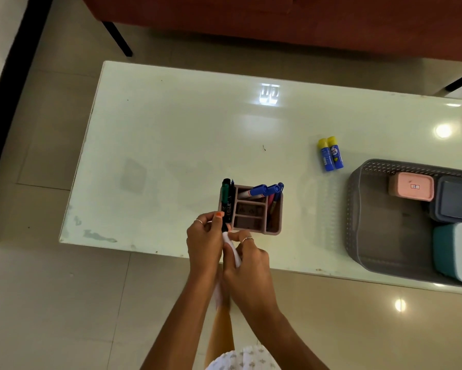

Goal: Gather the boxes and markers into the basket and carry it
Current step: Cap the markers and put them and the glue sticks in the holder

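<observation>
1. Reaching forward from the bottom edge: two bare forearms, meeting above the near edge of the table (171, 124), a glossy pale slab standing on beige floor tiles (51, 303).
2. Sitting at the table's right end, partly cut off by the frame: grey basket (371, 236) with perforated walls, holding three boxes along its right side — pink box (410, 186) at the far end, dark grey box (455, 202) touching it, teal and white box (456, 253) nearest.
3. Standing near the table's front edge, well apart from the basket: pink organiser (253, 220) with several compartments, carrying blue-capped markers (261, 190) leaning out of its far and right sections.
4. Curling round a bunch of dark markers (226, 198): left hand (204, 243), thumb pressed on the barrels, caps pointing away, the bunch lying just beside the organiser's left wall; contact with that wall not resolvable.
5. Gripping a white marker (231, 249) low down: right hand (247, 268), fingers closed about it, forefinger extended toward the organiser's near left corner, ring visible on that finger.
6. Lying side by side on the table, just beyond the basket's far left corner: two glue sticks (330, 154), blue bodies, yellow caps pointing away.
</observation>
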